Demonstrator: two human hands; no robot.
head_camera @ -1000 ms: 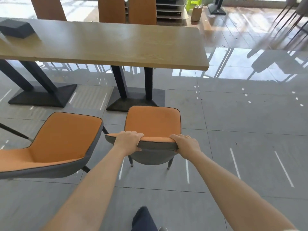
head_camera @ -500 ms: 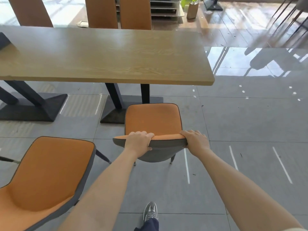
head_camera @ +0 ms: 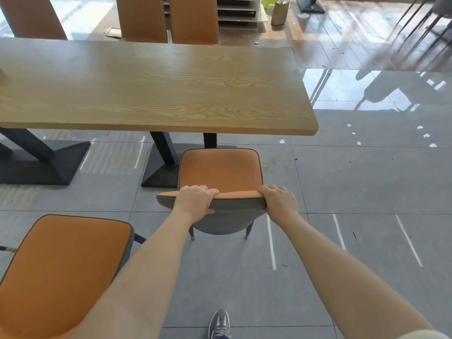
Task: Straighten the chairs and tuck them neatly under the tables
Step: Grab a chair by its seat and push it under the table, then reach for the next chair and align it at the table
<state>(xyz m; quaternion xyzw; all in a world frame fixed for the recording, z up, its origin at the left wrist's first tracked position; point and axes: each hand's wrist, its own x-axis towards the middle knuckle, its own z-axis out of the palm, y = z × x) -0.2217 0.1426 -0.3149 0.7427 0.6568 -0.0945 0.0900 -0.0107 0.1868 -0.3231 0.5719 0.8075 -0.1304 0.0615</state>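
An orange chair (head_camera: 220, 168) with a grey shell faces the long wooden table (head_camera: 151, 89); its seat front lies just short of the table's near edge, by the dark pedestal base (head_camera: 159, 172). My left hand (head_camera: 194, 200) grips the top of its backrest on the left, and my right hand (head_camera: 280, 199) grips the right corner. A second orange chair (head_camera: 61, 270) stands at the lower left, angled and away from the table.
Three orange chair backs (head_camera: 193, 18) stand along the table's far side. Another black table base (head_camera: 44, 162) sits at left. My grey shoe (head_camera: 220, 324) is at the bottom. Grey tiled floor stretches to the right; chair legs (head_camera: 425, 23) show at the far right.
I have stepped forward, pushing the held chair toward the table. Its seat is nearer the table's edge, and the second chair has slid toward the lower left of the view.
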